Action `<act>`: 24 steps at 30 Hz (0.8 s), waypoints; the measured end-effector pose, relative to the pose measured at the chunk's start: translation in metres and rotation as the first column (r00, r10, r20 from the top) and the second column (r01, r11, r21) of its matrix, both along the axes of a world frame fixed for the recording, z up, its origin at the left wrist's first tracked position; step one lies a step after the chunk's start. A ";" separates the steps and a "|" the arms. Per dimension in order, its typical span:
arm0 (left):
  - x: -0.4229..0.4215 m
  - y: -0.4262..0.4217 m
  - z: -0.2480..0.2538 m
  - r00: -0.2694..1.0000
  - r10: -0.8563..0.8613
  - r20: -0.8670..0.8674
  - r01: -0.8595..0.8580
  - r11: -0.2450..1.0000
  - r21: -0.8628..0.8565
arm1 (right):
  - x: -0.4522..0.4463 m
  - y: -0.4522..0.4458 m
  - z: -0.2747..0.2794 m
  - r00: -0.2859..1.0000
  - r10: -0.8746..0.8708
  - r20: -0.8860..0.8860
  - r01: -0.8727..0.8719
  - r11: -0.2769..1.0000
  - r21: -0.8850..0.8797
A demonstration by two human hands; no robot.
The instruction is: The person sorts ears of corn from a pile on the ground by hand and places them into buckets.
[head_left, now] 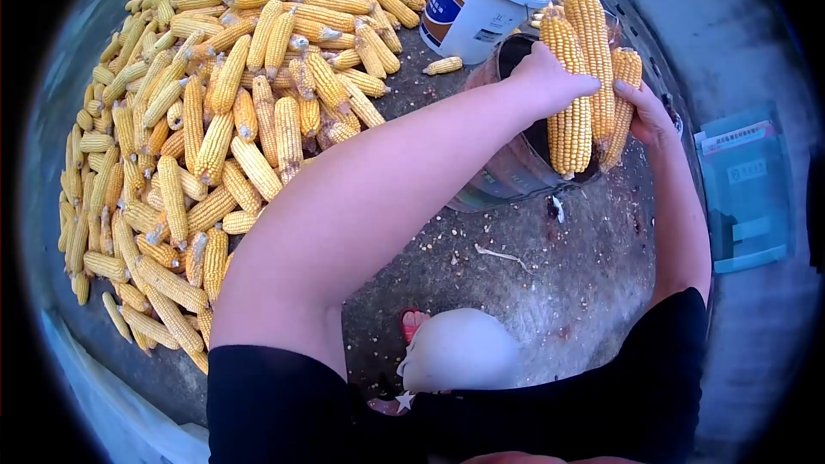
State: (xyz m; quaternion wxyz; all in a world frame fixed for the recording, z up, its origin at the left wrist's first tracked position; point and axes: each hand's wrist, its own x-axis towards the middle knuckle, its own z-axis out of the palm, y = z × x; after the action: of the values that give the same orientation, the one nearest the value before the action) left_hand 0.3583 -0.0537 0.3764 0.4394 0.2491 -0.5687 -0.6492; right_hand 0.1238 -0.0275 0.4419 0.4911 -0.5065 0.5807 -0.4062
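Note:
Three ears of corn are bunched upright between my hands at the upper right. My left hand is wrapped around the left ear of corn, its thumb lying across the front. On the other side, my right hand grips the right ear of corn, fingers partly hidden behind it. The middle ear of corn is pressed between these two; I cannot tell which hand bears it. Just beneath and behind the ears stands a worn, dark-mouthed barrel, partly covered by my left forearm and the corn.
A large heap of corn ears spreads over the floor on the left. Behind the barrel is a white bucket filled with corn, and a loose ear lies beside it. A teal plastic box sits at right. Kernels litter the concrete floor.

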 end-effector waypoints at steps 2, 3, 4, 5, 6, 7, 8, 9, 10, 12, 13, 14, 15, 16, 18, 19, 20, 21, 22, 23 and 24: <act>0.030 0.004 -0.010 0.946 0.205 0.251 -0.124 0.945 -0.304 | -0.018 -0.005 -0.045 0.996 -0.071 -0.053 0.076 0.993 0.094; 0.066 0.013 -0.017 0.839 0.435 0.326 -0.207 0.810 -0.548 | -0.031 -0.011 -0.062 0.962 -0.045 -0.270 0.110 0.967 0.230; 0.106 0.024 -0.025 0.820 0.442 0.363 -0.189 0.808 -0.558 | -0.019 -0.009 -0.067 0.870 0.052 -0.490 0.127 0.937 0.325; 0.148 0.035 -0.038 0.800 0.448 0.399 -0.172 0.809 -0.562 | -0.004 -0.003 -0.060 0.719 0.179 -0.672 0.153 0.902 0.405; 0.194 0.048 -0.060 0.734 0.462 0.498 -0.178 0.838 -0.515 | 0.005 -0.001 -0.062 0.549 0.298 -0.781 0.051 0.921 0.387; 0.239 0.066 -0.082 0.650 0.466 0.601 -0.198 0.867 -0.458 | 0.014 -0.003 -0.056 0.385 0.366 -0.847 -0.119 0.930 0.348; 0.283 0.088 -0.105 0.546 0.451 0.706 -0.254 0.892 -0.373 | 0.000 -0.011 -0.065 0.297 0.188 -0.936 -0.303 0.948 0.094; 0.329 0.122 -0.129 0.425 0.407 0.809 -0.323 0.903 -0.285 | 0.012 -0.014 -0.059 0.321 0.041 -0.946 -0.319 0.945 -0.067; 0.364 0.163 -0.148 0.256 0.360 0.897 -0.317 0.908 -0.274 | 0.038 -0.009 -0.049 0.388 -0.046 -0.920 -0.313 0.933 -0.179; 0.409 0.237 -0.191 0.079 0.222 0.972 -0.260 0.946 -0.195 | 0.114 0.018 -0.047 0.580 0.112 -0.807 -0.499 0.832 -0.243; 0.418 0.276 -0.213 0.068 0.146 0.987 -0.216 0.968 -0.128 | 0.177 0.044 -0.054 0.637 0.264 -0.724 -0.547 0.817 -0.184; 0.421 0.312 -0.235 0.038 0.214 0.976 -0.138 0.969 -0.207 | 0.232 0.062 -0.071 0.655 0.540 -0.529 -0.629 0.778 0.016; 0.423 0.341 -0.250 0.004 0.292 0.956 -0.056 0.955 -0.291 | 0.282 0.077 -0.095 0.570 0.746 -0.346 -0.699 0.661 0.274; 0.417 0.359 -0.257 -0.051 0.314 0.948 -0.134 0.938 -0.318 | 0.320 0.091 -0.139 0.368 0.866 -0.338 -0.805 0.478 0.351; 0.408 0.378 -0.277 -0.138 0.288 0.948 -0.260 0.913 -0.315 | 0.383 0.145 -0.237 -0.126 0.934 -0.335 -0.820 0.092 0.566; 0.405 0.387 -0.292 -0.158 0.233 0.959 -0.322 0.906 -0.274 | 0.408 0.183 -0.286 -0.227 0.933 -0.280 -0.783 -0.004 0.622; 0.402 0.394 -0.305 -0.228 0.344 0.911 -0.268 0.877 -0.398 | 0.439 0.220 -0.305 -0.384 0.873 -0.299 -0.697 -0.062 0.714; 0.400 0.395 -0.307 -0.270 0.342 0.900 -0.278 0.867 -0.413 | 0.462 0.249 -0.323 -0.446 0.856 -0.263 -0.668 -0.122 0.734; 0.403 0.391 -0.305 -0.239 0.291 0.926 -0.315 0.879 -0.357 | 0.476 0.280 -0.350 -0.330 0.892 -0.308 -0.695 -0.009 0.719; 0.404 0.390 -0.301 -0.203 0.228 0.952 -0.357 0.888 -0.289 | 0.483 0.303 -0.370 -0.218 0.914 -0.342 -0.707 0.093 0.701; 0.405 0.389 -0.302 -0.206 0.201 0.958 -0.353 0.898 -0.264 | 0.486 0.313 -0.371 -0.237 0.912 -0.335 -0.703 0.077 0.707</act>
State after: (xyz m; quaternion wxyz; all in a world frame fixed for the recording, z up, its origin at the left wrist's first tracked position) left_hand 0.7635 0.3350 0.0748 -0.0171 0.7876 -0.5963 -0.1543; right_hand 0.6098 0.2854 0.0707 0.3906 -0.8012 0.2680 0.3656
